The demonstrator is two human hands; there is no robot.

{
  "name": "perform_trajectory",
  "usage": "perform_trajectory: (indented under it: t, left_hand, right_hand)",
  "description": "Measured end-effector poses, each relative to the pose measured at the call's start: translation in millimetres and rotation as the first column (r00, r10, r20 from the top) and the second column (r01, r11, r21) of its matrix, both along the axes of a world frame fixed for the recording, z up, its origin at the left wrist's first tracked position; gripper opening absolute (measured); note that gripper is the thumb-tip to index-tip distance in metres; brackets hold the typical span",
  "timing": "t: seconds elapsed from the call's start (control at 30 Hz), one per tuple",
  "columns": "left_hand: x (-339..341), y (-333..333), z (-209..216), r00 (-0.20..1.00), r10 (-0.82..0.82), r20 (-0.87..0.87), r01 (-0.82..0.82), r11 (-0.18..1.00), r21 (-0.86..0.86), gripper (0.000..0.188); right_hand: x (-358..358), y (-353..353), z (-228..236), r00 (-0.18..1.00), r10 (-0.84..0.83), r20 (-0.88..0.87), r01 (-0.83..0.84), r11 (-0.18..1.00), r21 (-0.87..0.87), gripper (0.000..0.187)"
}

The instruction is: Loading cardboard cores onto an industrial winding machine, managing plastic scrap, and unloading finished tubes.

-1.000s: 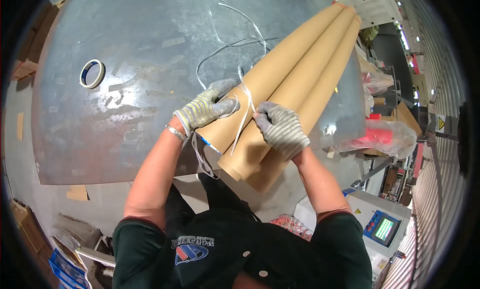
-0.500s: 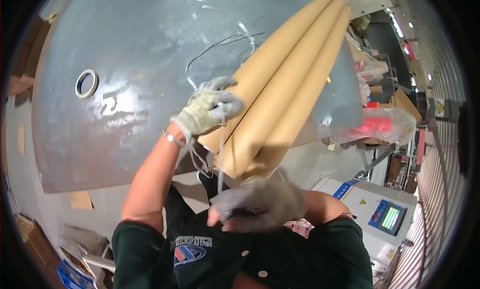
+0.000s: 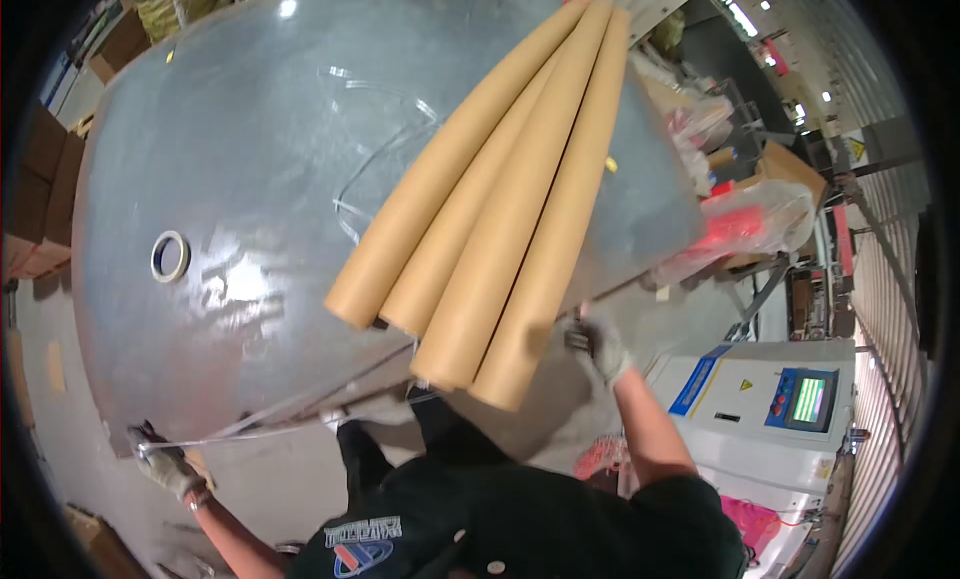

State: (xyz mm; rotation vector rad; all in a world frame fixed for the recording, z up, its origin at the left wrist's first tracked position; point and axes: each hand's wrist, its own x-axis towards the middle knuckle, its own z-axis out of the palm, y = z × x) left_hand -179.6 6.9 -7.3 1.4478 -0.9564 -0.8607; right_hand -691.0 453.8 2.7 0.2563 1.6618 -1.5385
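Observation:
Several long brown cardboard tubes (image 3: pixel 520 199) lie fanned out over the grey metal table, their near ends jutting past its front edge. At the table's front left corner my left hand (image 3: pixel 165 466), in a pale knit glove, is closed on a thin clear plastic strap (image 3: pixel 250 439). The strap runs right from it along the table edge towards the tubes. My right hand (image 3: pixel 597 347), also gloved, is just right of the tubes' near ends. Its fingers are curled and somewhat blurred, with something dark at them that I cannot make out.
A roll of tape (image 3: pixel 170 257) lies on the left of the metal table (image 3: pixel 230 129). Loose clear strapping (image 3: pixel 345 204) lies left of the tubes. To the right stand a white machine with a lit screen (image 3: pixel 808 399) and a plastic-wrapped red bundle (image 3: pixel 735 227).
My left hand has moved from the tubes to the table's left corner, and my right from my chest to the tubes' right. The bundled tubes have spread apart and my view has shifted.

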Motion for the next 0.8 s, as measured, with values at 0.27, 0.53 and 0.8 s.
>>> perform_trajectory:
  t: [0.27,0.53,0.8]
  left_hand:
    - [-147,-9,69,0.711,-0.665,0.228,0.612,0.745,0.266,0.039]
    - [-363,34,-19,-0.032,-0.962,0.273,0.772,0.150,0.618,0.083]
    - [-254,13,36,-0.055,-0.898,0.436,0.706,0.274,0.653,0.088]
  right_hand:
    - [-75,-107,-27,0.970,0.000,-0.242,-0.062,0.967,-0.248,0.057]
    - [-89,-138,-69,0.998,-0.051,-0.026,0.038,0.937,-0.348,0.068]
    - [14,-189,-36,0.991,0.053,-0.122,-0.099,0.908,-0.407,0.072]
